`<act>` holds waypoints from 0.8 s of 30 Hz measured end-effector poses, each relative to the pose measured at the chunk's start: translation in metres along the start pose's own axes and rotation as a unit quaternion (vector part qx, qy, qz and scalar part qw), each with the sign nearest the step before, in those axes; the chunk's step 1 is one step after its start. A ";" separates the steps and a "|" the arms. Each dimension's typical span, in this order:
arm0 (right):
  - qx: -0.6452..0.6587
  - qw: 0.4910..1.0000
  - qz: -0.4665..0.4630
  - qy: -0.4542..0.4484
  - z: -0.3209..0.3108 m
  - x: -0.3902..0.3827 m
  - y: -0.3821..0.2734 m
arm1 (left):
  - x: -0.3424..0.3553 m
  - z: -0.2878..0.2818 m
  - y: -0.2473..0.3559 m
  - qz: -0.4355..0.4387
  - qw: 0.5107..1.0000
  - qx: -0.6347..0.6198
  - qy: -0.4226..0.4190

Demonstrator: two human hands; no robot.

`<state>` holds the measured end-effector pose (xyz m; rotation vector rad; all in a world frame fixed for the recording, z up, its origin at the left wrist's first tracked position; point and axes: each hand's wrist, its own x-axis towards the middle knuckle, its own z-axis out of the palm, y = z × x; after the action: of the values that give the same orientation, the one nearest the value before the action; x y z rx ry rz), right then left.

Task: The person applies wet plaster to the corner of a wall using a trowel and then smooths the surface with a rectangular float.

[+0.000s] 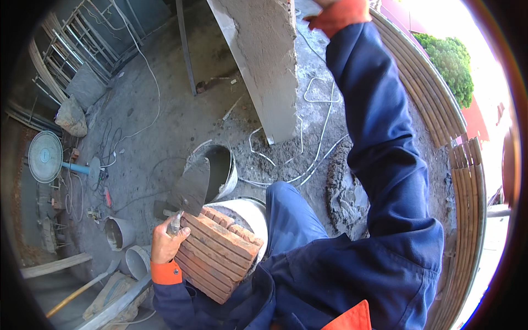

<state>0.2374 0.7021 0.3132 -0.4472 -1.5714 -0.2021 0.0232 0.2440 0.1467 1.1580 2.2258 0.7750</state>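
Note:
My left hand [169,239] grips the handle of a trowel [191,184], whose broad grey blade points up and away from me, beside a stack of ribbed red bricks [217,256]. The bricks rest over a white bucket [253,214]. Another bucket [225,170] with grey contents stands just beyond. My right hand [330,6] is raised to the top edge of the view near a grey plastered column [261,60]; it is mostly cut off, so its hold cannot be made out.
A standing fan [45,157], pipe racks [88,38], sacks [71,115] and small buckets [120,234] are at left. White cables [322,154] cross the floor by a mortar heap [346,198]. A long wooden handle [69,302] lies lower left. Curved slatted edging [467,209] runs along the right.

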 end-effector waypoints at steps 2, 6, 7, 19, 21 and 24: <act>-0.024 0.997 0.056 -0.051 -0.004 -0.067 -0.018 | 0.002 0.000 -0.001 0.001 1.000 -0.019 -0.013; -0.019 0.998 0.063 -0.018 0.015 -0.214 0.000 | 0.007 0.000 0.006 0.014 1.000 -0.021 -0.018; -0.014 0.992 0.099 -0.075 0.008 -0.272 0.002 | 0.007 0.000 0.005 0.017 0.999 -0.023 -0.018; 0.091 0.875 0.462 -0.111 -0.115 -0.398 0.054 | 0.011 0.000 -0.005 -0.040 0.998 -0.046 -0.032; 0.247 0.842 0.462 -0.124 -0.139 -0.323 0.032 | 0.010 -0.003 0.000 -0.050 0.997 -0.042 -0.032; 0.192 0.899 0.361 -0.155 -0.163 -0.304 0.017 | 0.009 -0.004 0.000 -0.067 0.996 -0.046 -0.030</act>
<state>0.3922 0.6049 0.0207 -0.7400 -1.5934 0.7728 0.0163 0.2507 0.1477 0.9655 2.1696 0.7704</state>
